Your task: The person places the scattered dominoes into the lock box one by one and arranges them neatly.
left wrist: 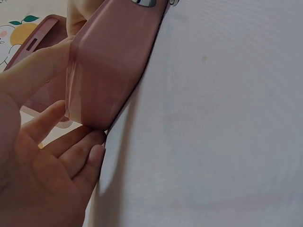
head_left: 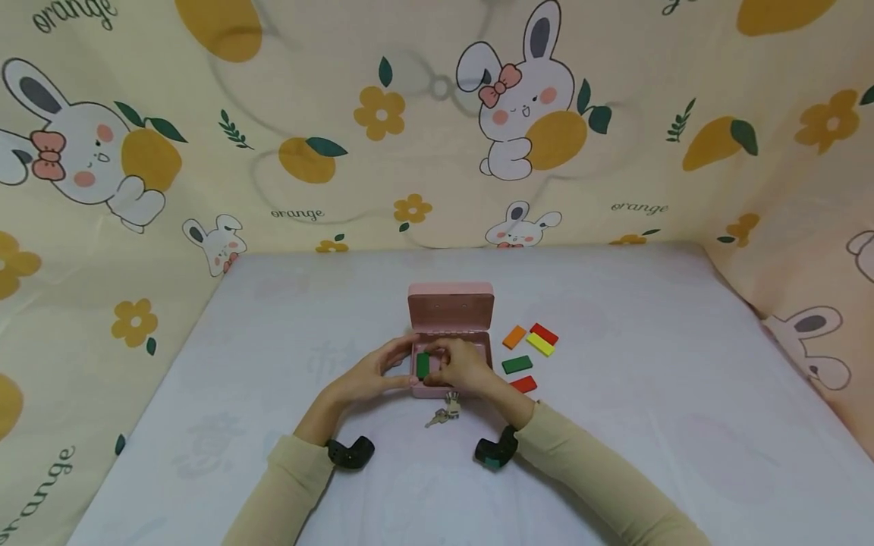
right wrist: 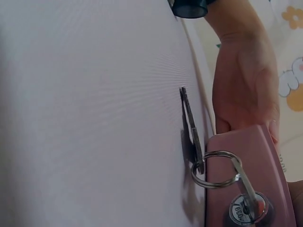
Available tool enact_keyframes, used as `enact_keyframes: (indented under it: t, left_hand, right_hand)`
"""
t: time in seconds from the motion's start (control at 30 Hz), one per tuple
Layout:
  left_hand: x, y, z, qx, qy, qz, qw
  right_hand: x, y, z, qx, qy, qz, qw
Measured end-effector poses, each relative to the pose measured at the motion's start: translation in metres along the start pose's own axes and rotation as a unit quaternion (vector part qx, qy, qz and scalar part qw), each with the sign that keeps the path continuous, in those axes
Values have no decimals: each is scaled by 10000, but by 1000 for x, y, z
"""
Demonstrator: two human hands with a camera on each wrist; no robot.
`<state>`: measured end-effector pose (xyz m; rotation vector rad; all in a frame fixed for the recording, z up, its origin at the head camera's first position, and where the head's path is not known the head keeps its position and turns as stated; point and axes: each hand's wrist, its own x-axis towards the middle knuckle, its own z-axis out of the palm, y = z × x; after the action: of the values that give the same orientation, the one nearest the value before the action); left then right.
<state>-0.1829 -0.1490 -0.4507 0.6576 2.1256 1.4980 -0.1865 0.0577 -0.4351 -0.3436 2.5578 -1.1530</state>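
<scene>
A pink metal cash box (head_left: 451, 307) stands with its lid raised. My left hand (head_left: 372, 371) holds the box at its left side, thumb near the front and fingers toward the back. In the left wrist view the thumb and fingertips of the left hand (left wrist: 52, 156) meet the box's end wall. My right hand (head_left: 464, 368) reaches inside, index finger and thumb at the two ends of a green block (head_left: 422, 365), which it pinches. A lock with a key and key ring (right wrist: 218, 169) sits on the front wall. The right wrist view hides the right fingers.
Right of the box lie an orange block (head_left: 514, 337), a yellow block (head_left: 540, 344), a second green block (head_left: 517, 365) and two red blocks, one far (head_left: 544, 334), one near (head_left: 524, 384). A white cloth (head_left: 649, 425) covers the table; a patterned curtain hangs behind.
</scene>
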Motion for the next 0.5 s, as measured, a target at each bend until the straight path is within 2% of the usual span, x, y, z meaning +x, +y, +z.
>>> enact_keyframes:
  t: [0.23, 0.5]
  left_hand:
    - [0, 1, 0, -28, 9, -102, 9999]
    - [-1, 0, 0, -16, 2, -79, 10000]
  right_hand:
    - [-1, -5, 2, -218, 59, 60, 9997]
    - [-1, -7, 4, -174, 150, 84, 9997]
